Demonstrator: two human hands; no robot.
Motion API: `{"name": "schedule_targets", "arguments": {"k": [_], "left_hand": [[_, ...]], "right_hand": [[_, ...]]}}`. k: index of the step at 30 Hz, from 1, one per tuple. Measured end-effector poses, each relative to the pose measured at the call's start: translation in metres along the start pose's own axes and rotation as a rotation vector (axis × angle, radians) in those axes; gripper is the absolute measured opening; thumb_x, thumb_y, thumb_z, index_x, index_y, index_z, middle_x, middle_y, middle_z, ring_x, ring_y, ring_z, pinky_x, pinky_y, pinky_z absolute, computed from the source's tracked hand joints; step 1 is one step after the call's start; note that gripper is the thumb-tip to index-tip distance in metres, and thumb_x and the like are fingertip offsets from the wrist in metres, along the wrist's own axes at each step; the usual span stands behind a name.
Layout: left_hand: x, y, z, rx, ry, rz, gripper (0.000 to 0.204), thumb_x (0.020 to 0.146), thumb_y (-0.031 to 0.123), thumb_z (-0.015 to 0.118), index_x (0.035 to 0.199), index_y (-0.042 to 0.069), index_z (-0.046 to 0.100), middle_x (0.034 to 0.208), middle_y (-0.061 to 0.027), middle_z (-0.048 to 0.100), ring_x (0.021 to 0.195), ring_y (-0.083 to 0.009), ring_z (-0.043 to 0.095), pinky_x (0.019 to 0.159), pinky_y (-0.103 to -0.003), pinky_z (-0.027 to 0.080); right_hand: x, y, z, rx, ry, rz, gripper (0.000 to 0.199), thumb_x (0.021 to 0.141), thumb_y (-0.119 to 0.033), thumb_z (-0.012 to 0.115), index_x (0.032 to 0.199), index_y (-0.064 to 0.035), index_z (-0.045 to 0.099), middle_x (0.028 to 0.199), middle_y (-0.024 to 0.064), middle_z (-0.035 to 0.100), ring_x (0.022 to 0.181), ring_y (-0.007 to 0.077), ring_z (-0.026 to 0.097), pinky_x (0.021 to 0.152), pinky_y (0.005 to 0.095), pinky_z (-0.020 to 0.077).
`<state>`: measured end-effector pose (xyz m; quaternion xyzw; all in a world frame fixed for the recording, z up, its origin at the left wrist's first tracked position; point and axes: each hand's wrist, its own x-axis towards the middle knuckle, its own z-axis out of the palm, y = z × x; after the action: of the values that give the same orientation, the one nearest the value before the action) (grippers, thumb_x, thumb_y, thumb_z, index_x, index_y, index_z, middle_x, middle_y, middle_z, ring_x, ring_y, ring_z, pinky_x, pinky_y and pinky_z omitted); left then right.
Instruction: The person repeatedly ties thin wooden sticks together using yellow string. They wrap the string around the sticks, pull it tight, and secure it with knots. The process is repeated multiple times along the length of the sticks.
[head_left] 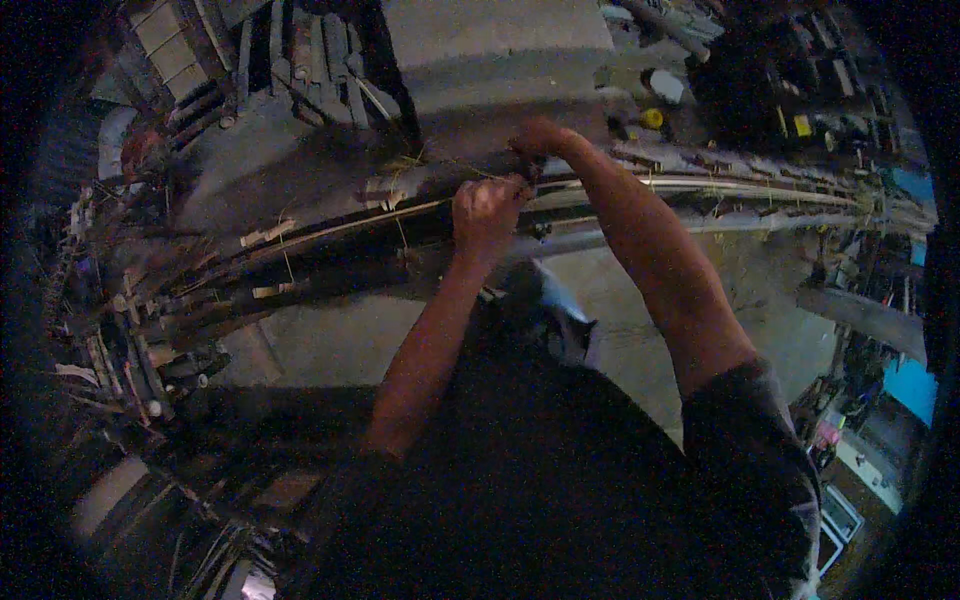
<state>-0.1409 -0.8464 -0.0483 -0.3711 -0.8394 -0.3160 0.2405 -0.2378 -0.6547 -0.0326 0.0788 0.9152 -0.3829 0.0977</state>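
A long, slightly bowed frame of rails and thin pale strips [690, 187] runs from side to side in front of me. At its middle my left hand [488, 210] is closed like a fist, with its knuckles up, beside a small dark thing too blurred to name. Just beyond and to the right, my right hand [545, 141] bends down over the same spot with its fingers curled. What the fingers hold is hidden. Thin cords [403, 235] cross the strips left of my hands, near short wooden pieces [270, 235].
Bars and boards [320, 65] are stacked at the far left. A yellow round object [652, 119] and a white one [665, 85] lie beyond the frame on the right. Cluttered racks line both sides. A grey concrete floor [330, 335] shows below the frame.
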Motion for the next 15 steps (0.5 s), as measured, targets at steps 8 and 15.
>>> {"name": "schedule_targets", "arguments": {"k": [8, 15], "left_hand": [[0.032, 0.018, -0.045, -0.181, -0.511, -0.31, 0.018, 0.087, 0.025, 0.061, 0.089, 0.01, 0.071, 0.084, -0.0111, 0.069, 0.08, -0.0298, 0.065, 0.069, -0.039, 0.05], [0.13, -0.009, 0.017, -0.689, -0.625, -0.721, 0.031, 0.09, 0.037, 0.055, 0.079, 0.008, 0.058, 0.064, 0.0041, 0.046, 0.065, -0.0089, 0.047, 0.06, -0.025, 0.039]], "right_hand": [[-0.229, -0.04, 0.075, -0.05, -0.28, -0.413, 0.017, 0.085, -0.017, 0.051, 0.088, -0.0047, 0.062, 0.075, 0.0154, 0.065, 0.07, 0.0326, 0.066, 0.06, 0.0435, 0.0525], [-0.23, -0.04, 0.106, -0.152, -0.134, -0.354, 0.014, 0.082, -0.017, 0.053, 0.085, -0.0108, 0.066, 0.068, 0.0094, 0.066, 0.062, 0.0325, 0.066, 0.055, 0.0445, 0.0543]]}}
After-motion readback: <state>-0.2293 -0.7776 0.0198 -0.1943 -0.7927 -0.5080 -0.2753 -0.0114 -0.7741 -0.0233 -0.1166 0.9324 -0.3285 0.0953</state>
